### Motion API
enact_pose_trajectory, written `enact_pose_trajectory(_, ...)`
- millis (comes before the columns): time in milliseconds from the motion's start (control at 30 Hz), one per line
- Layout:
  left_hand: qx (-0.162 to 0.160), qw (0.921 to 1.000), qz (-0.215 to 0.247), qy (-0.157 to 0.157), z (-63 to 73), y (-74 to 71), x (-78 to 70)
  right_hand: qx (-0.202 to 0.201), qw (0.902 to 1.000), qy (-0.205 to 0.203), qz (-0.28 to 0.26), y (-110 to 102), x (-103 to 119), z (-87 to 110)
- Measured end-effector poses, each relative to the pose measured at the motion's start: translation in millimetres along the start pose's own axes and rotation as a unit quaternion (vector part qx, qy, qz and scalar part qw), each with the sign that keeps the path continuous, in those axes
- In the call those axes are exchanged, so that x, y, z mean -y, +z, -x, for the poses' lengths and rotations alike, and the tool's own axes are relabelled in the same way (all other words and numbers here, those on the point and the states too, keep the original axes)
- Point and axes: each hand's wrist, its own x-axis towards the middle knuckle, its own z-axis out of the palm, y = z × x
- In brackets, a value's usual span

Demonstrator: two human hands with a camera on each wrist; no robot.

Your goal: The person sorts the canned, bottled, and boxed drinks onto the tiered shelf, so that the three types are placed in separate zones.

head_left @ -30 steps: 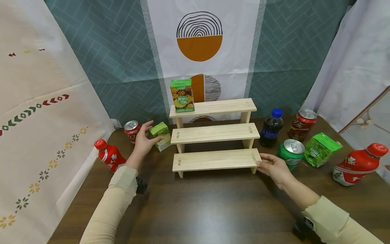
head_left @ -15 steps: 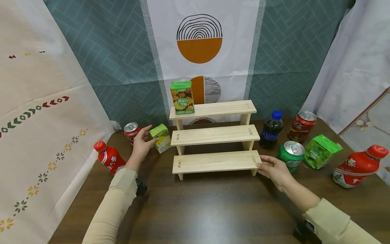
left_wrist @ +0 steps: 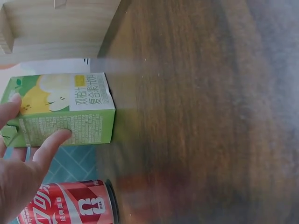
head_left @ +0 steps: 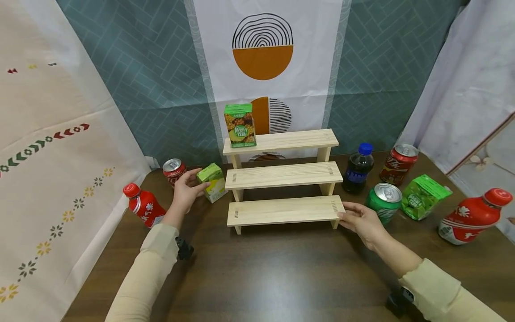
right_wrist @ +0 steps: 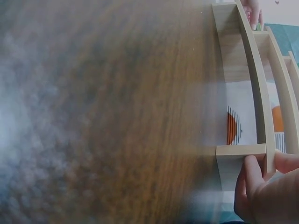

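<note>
My left hand [head_left: 186,193] holds a green-and-yellow juice box [head_left: 214,184] at the left of the wooden tiered shelf [head_left: 283,211]. In the left wrist view, the thumb [left_wrist: 55,142] lies on the side of the juice box, and a fingertip shows at its upper end. Some fingers are partly hidden behind it. My right hand [head_left: 364,223] grips the right end of the lowest step. Its thumb is on top of the board, with fingers against the leg in the right wrist view. Another green-topped juice box [head_left: 240,126] stands on the top step, at its left end.
Left of the shelf are a red cola can [head_left: 174,170] and a tilted red bottle [head_left: 144,205]. On the right stand a blue-capped dark bottle [head_left: 358,169], a red-brown can [head_left: 398,164], a green can [head_left: 384,202], a green snack bag [head_left: 424,197] and another red bottle [head_left: 474,217].
My left hand has lowered slightly and its fingers have closed in on the juice box, which has shifted a little. The right hand keeps its grip on the shelf.
</note>
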Motion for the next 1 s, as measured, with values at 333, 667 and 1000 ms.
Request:
enact_pose_trajectory(333, -0.003, 0.9999, 0.006, -0.008, 11.7, -4.1, -0.4, 0.000, 1.0000, 0.000, -0.009, -0.3, 0.6, -3.2)
enact_pose_trajectory(667, -0.003, 1.0000, -0.001, 0.002, 31.3, -14.6, -6.7, 0.011, 0.9999, -0.001, 0.003, 0.5, 0.7, -4.6)
enact_pose_trajectory(1000, 0.028, 0.9980, -0.008, 0.056, 45.4, -27.5, -41.0, 0.019, 0.9998, -0.004, 0.004, -1.4, 1.5, -1.6)
